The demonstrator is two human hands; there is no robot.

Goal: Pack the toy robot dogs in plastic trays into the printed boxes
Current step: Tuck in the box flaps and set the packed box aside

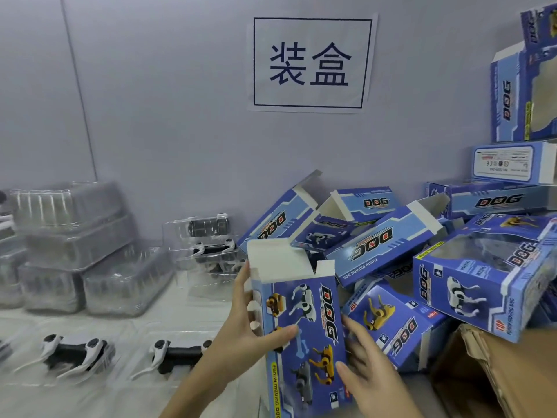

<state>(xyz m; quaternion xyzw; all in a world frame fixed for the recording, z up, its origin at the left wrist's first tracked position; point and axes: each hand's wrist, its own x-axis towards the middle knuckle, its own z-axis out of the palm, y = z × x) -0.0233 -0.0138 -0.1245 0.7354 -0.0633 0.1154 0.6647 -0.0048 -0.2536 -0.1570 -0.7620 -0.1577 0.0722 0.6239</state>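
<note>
Several stacks of clear plastic trays (75,245) stand at the far left against the wall, some apparently empty, and a smaller stack (208,245) further right holds toy dogs. On the white table (99,396) in front lie two black-and-white toy robot dogs, one (72,352) at the left and another (177,356) just beside the left forearm, each apparently seated in a clear tray, though the tray edges are hard to make out.

Moving right, the left hand (241,324) grips the printed box (301,336) along its left edge, thumb across the front face and fingers behind. That box stands nearly upright with its white top flaps (280,260) open. The right hand (361,366) holds the box's right edge lower down, thumb on the front and the fingers wrapped round behind it as far as I can tell.

Right of the hands a loose heap of the same blue boxes (422,267) lies against the wall, many with flaps open, and a torn brown carton (488,375) sits at the lower right. A paper sign (310,63) hangs on the wall above.

The step in hand looks like squaring up the box for loading. To do it well, press the side walls so the mouth is a true rectangle, fold the flaps fully back out of the way, then keep one hand on the box while the other fetches the nearest dog in its tray and slides it in level, so that the legs do not snag on the flaps
</note>
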